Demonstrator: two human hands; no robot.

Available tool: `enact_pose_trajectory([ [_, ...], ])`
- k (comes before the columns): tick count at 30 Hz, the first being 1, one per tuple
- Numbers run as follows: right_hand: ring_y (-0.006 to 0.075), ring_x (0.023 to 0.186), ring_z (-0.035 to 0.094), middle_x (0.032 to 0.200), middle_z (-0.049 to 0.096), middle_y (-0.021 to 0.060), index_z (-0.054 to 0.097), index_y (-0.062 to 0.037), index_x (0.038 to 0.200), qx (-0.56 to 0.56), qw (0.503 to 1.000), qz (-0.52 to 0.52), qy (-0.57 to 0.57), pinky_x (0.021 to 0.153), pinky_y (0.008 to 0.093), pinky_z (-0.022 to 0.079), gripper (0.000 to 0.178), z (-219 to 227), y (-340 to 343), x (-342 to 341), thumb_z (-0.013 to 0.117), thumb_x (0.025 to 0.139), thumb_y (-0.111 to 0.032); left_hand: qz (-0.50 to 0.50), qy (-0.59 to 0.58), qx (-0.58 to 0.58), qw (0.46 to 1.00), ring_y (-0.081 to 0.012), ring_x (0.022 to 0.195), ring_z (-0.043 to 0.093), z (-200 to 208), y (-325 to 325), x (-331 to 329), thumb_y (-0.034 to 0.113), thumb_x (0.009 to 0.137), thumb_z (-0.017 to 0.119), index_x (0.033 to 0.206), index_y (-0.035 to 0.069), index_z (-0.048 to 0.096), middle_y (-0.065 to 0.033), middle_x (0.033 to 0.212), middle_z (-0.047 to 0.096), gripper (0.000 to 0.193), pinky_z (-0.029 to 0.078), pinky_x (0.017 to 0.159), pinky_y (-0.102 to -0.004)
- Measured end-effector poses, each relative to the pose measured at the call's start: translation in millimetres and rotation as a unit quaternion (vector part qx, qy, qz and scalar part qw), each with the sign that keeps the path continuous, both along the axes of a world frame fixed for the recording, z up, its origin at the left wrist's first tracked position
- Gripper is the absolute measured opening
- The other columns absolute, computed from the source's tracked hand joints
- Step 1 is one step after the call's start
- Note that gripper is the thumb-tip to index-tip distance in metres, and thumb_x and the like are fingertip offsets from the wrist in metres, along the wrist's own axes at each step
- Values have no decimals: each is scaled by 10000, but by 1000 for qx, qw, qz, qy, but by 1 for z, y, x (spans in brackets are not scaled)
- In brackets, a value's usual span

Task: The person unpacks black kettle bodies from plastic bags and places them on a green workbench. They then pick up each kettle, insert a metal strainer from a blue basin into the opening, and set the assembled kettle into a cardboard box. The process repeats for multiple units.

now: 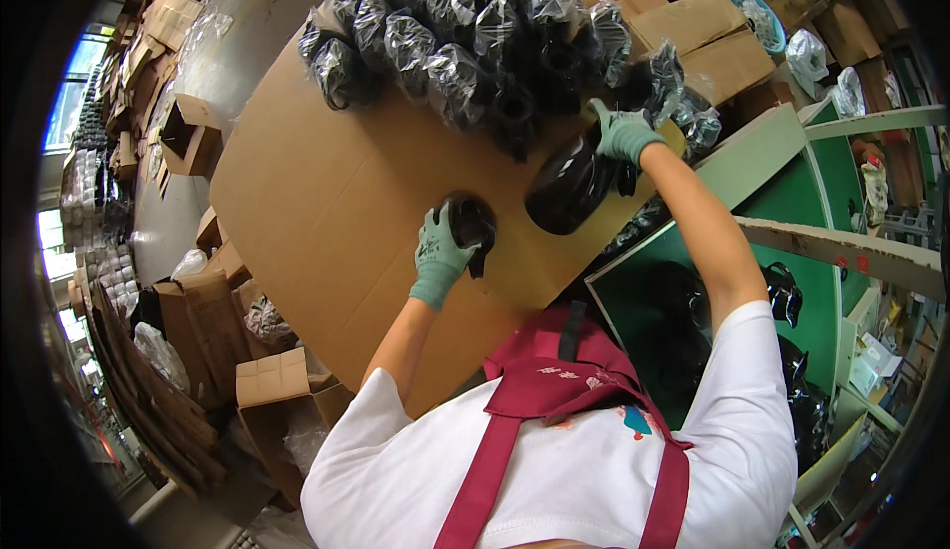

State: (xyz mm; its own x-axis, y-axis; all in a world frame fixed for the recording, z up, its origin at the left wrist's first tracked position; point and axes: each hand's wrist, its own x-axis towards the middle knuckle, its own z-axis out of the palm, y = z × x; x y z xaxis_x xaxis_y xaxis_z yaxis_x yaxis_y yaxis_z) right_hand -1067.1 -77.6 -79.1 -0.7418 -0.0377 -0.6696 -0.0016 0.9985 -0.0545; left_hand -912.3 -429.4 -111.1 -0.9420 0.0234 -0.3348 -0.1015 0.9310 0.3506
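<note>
My left hand [440,254], in a green glove, has its fingers closed on a small, rounded glossy black piece [473,221] over the cardboard sheet [307,223]. Farther right, my right hand [623,137], gloved alike, grips the upper end of a larger glossy black curved piece [566,191]. That piece lies tilted, its broad end toward the middle of the sheet. Exactly what kind of article these two are cannot be made out. Beyond both hands, several black pieces wrapped in clear plastic [455,79] stand crowded together at the sheet's far edge.
A green-bottomed conveyor or bench [633,302] with pale rails [841,247] runs along the right, bearing more black pieces [782,297]. Cardboard boxes [277,381] stand at the lower left. At the far right are more cartons [693,35] and a blue basin [757,17].
</note>
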Motion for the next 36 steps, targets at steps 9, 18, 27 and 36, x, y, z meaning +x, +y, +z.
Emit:
enact_pose_trajectory([
  [9,384,1154,632,1309,614,265,-73,-164,1610,-53,997,42,-48,1038,516,433,1048,-22,-38,-96,628,831,-147,-180,64,-58,980,-383,1270,494,3,-25,-86,272,647,769,1137,211,722,-139,1417,501,496,444,1043,-466],
  [18,346,1270,506,1417,529,165,176,-274,1557,-10,998,-40,44,1119,502,308,858,-55,-38,-80,649,852,-396,-516,153,-118,835,-483,1432,265,-11,50,-174,309,621,773,1099,112,756,-195,1541,374,517,173,1195,-599],
  [27,373,1221,538,1337,582,128,507,-352,1447,-6,971,-193,144,1009,546,360,532,-40,-71,54,578,920,-387,-584,119,-107,796,-496,1324,343,15,71,-132,400,600,763,1158,247,729,-244,1424,448,580,244,1145,-607],
  [36,370,1123,555,1194,565,179,601,-71,1268,-126,877,-300,354,1027,449,403,529,101,25,398,702,767,-208,-599,168,43,781,-406,1151,491,183,112,-11,239,588,830,984,232,767,-150,1191,548,400,374,992,-533],
])
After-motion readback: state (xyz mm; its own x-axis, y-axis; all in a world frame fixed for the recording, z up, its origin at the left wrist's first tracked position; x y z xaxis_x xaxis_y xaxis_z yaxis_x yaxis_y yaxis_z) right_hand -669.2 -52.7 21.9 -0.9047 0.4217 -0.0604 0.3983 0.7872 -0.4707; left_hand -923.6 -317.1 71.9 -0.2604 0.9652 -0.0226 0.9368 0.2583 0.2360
